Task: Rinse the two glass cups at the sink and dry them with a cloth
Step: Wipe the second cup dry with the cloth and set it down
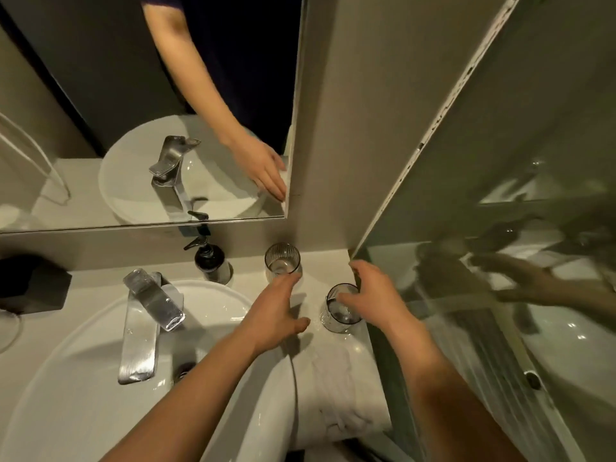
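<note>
Both grips wide, empty — left hand [274, 314] at far cup [282, 258], right hand [374, 295] over wall-side cup [338, 316].

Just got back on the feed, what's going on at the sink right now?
A person stands at the sink, both hands reaching for the two glass cups on the counter to its right. The left hand stretches toward the far cup, fingertips at its side; the right hand is spread over the near cup. Neither cup looks gripped yet. No water shows at the tap, and a folded white cloth lies nearer the person.
</note>
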